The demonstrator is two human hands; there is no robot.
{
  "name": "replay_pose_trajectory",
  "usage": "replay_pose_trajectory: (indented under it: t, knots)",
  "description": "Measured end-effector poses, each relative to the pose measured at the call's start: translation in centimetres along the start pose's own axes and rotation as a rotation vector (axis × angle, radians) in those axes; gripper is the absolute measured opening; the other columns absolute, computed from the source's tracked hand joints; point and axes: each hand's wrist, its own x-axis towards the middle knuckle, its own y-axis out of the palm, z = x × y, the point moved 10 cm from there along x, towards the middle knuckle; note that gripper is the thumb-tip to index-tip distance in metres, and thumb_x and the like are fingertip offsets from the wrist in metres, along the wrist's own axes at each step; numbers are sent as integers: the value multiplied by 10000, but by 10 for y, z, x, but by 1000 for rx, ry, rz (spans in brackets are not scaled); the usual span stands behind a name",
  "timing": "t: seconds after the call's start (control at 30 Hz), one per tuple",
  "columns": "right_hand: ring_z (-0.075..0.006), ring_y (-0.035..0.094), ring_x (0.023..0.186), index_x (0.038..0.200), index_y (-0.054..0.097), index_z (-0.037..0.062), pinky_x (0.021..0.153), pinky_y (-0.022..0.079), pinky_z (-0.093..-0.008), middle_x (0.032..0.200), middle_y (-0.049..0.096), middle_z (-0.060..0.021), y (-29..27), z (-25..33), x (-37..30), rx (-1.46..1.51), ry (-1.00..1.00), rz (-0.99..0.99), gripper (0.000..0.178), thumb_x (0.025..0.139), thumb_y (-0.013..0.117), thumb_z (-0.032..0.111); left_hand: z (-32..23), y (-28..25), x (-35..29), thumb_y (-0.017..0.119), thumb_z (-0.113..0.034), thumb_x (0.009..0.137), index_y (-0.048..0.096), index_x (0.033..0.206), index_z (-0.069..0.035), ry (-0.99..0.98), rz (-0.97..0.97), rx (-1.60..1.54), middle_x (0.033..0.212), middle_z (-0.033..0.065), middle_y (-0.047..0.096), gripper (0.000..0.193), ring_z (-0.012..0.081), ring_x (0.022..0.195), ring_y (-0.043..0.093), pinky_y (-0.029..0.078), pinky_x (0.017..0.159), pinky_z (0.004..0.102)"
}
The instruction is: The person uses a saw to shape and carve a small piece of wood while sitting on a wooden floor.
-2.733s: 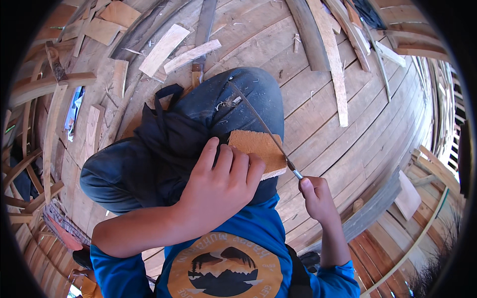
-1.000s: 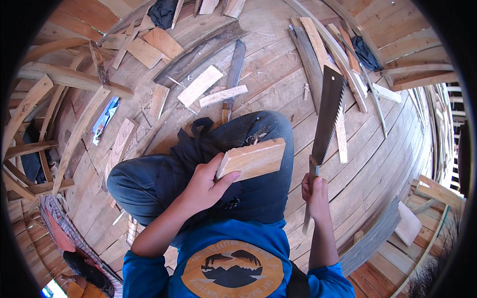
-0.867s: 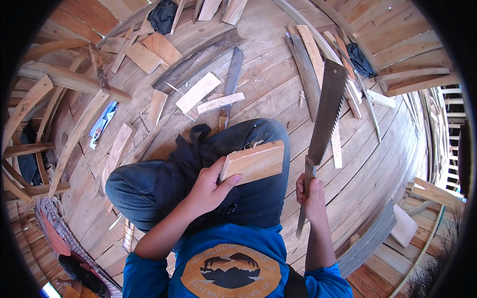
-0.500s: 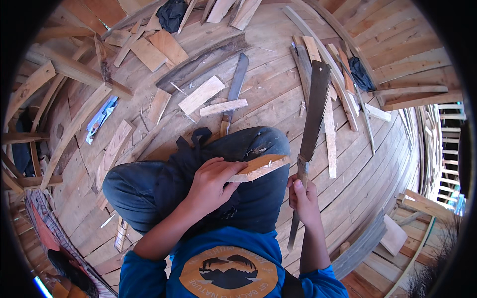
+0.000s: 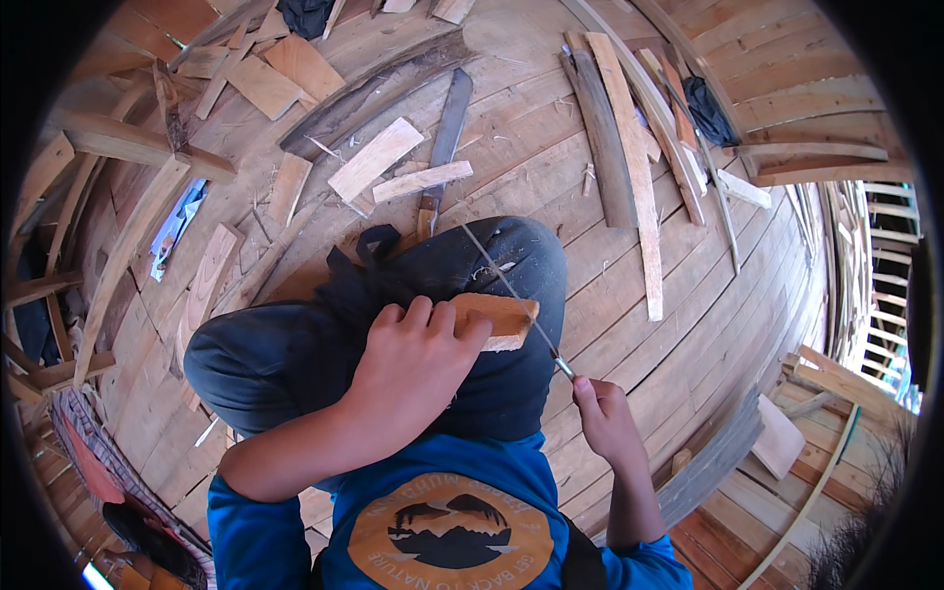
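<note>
My left hand [image 5: 418, 369] is closed on a short, thick wood block [image 5: 506, 317], pinning it across my right thigh. The block's cut end faces right. In my right hand [image 5: 610, 423] is the handle of a handsaw [image 5: 560, 361]. Its blade is seen edge-on as a thin line slanting up and left, passing over the block near its right end. Whether the teeth are in the wood I cannot tell. Beyond my knees a machete [image 5: 450, 128] lies on the floor, with a small wood strip [image 5: 423, 183] across it and a flat offcut [image 5: 377, 159] beside it.
I sit on a plank floor [image 5: 531, 157]. Long boards [image 5: 629, 147] lie ahead to the right, near a black bag [image 5: 708, 110]. A curved timber [image 5: 374, 88] and several offcuts [image 5: 265, 87] are at the far left. Curved wooden frames [image 5: 128, 261] stand on the left.
The saw has swung from upright, blade flat to view, to slanting left across the block's right end. My left hand has shifted its hold over the block, and the block has turned slightly.
</note>
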Motion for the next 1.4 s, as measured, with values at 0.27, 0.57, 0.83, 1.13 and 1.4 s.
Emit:
replay_pose_trajectory:
  t: [0.27,0.57,0.83,1.13,1.4]
  knots:
    - [-214,404,523,706,538,-81,537,395,-401,529,415,-170,17,-25,16,34,38,105,626,1013,464,460,-21,23,0,646,-104,736,593,988,-100,119,-59,43,889,48,526,257,195,856,534,469,647,317]
    - [-200,344,523,694,502,-61,508,343,-392,538,372,-160,6,11,19,-111,-93,103,569,1014,474,409,-19,39,-5,654,-152,758,595,992,-126,148,-79,72,855,26,531,243,160,879,538,508,528,205]
    - [-383,575,549,719,634,-44,536,446,-430,554,526,-219,3,-1,27,-191,-94,80,573,957,551,471,-23,42,-6,654,-146,761,613,978,-108,181,-121,107,849,18,527,225,163,905,543,513,530,190]
    - [-379,546,521,714,631,-53,522,429,-431,540,499,-221,2,4,25,-178,-99,79,593,953,552,484,-20,39,-11,653,-122,736,628,964,-94,172,-145,57,820,12,509,231,159,867,533,518,561,209]
    - [-369,542,512,695,636,-51,522,432,-432,526,493,-211,-4,2,30,-302,-90,130,626,941,557,519,-21,43,-16,661,-120,722,627,932,-74,179,-212,56,816,25,525,218,165,866,550,527,573,212]
